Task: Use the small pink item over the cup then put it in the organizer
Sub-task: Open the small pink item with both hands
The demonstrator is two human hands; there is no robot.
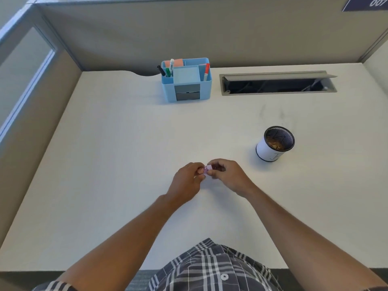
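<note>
A small pink item (208,169) is pinched between the fingertips of both hands above the middle of the white desk (117,148). My left hand (186,181) grips its left end and my right hand (227,175) grips its right end; most of the item is hidden by fingers. The cup (273,151), a black mesh pot wrapped in white paper with brownish bits inside, stands to the right and slightly farther away. The light blue organizer (206,88) sits at the back of the desk, holding markers and sticky notes.
An open cable slot (277,84) with a raised grey lid lies in the desk right of the organizer. Grey partition walls (189,32) enclose the desk at the back and on both sides. My plaid shirt (210,267) shows at the near edge.
</note>
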